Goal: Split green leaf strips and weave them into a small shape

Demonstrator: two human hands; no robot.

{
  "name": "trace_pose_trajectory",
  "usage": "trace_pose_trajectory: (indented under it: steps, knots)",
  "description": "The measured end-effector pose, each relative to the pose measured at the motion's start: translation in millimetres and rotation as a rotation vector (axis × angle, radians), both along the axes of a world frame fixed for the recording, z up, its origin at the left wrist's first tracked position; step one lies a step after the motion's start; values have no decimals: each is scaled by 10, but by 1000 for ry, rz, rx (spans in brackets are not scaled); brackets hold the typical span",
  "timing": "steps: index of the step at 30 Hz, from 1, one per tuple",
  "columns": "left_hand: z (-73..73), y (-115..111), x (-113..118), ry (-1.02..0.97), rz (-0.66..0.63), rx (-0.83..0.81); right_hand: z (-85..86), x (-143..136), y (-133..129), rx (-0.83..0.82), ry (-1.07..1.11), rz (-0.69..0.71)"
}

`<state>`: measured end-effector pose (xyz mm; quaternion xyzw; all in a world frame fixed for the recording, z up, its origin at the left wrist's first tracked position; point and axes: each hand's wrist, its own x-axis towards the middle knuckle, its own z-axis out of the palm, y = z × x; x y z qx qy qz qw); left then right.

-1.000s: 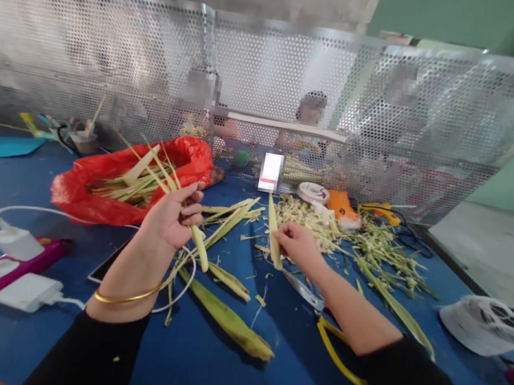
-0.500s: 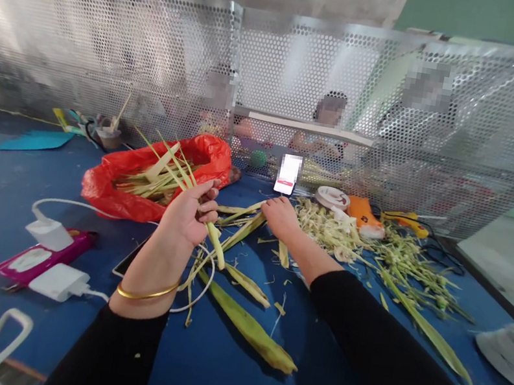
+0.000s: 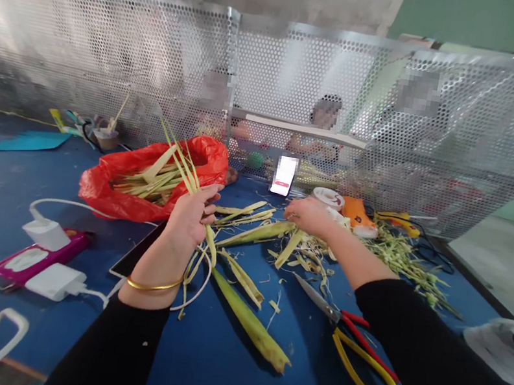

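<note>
My left hand (image 3: 196,208) is closed around a bundle of narrow pale-green leaf strips (image 3: 186,171). Their thin ends point up over a red plastic bag (image 3: 105,183) filled with similar strips. The lower ends hang out below my fingers. At the left edge of the scrap pile, my right hand (image 3: 308,215) has its fingers curled down and pressed together; whatever they grip is hidden. A broad leaf (image 3: 254,234) ends just beneath that hand. Scissors (image 3: 367,375) with yellow and red handles lie beside my right forearm. Another long green leaf (image 3: 254,325) rests in front.
Dried scraps (image 3: 320,252) and green sprigs (image 3: 397,255) spread at the right. A lit phone (image 3: 284,175) stands before the perforated metal screen (image 3: 278,65), with people behind it. A magenta power bank (image 3: 41,258) with white plugs and cables lies at the left.
My right hand has moved right, uncovering the scissors and the broad leaf's end. My right forearm now covers where a long leaf lay. My left hand keeps its hold on the strips.
</note>
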<state>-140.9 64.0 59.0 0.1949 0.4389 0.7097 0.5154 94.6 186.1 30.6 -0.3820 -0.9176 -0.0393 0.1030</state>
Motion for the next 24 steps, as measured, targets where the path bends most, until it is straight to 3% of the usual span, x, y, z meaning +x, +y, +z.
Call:
trace_pose_trajectory:
  steps: [3, 8, 11, 14, 18, 21, 24]
  knots:
    - [5, -1, 21, -8, 6, 2, -81, -240, -43, 9, 52, -4]
    - [-7, -6, 24, 14, 17, 17, -289, -982, -155, 0, 182, 62]
    - [-35, 8, 14, 26, -5, 11, -295, -1194, -191, -39, 331, 58]
    - [-51, 14, 15, 26, -25, 7, -91, -1028, -143, -27, 608, -75]
    - [-43, -41, 134, 65, -89, 12, 316, -468, -156, -85, 1013, -287]
    - [-48, -145, 401, 160, -238, 13, 445, -81, -456, -250, 1188, -292]
    - [-98, -289, 790, 275, -441, 20, 356, 160, -932, -375, 1275, -284]
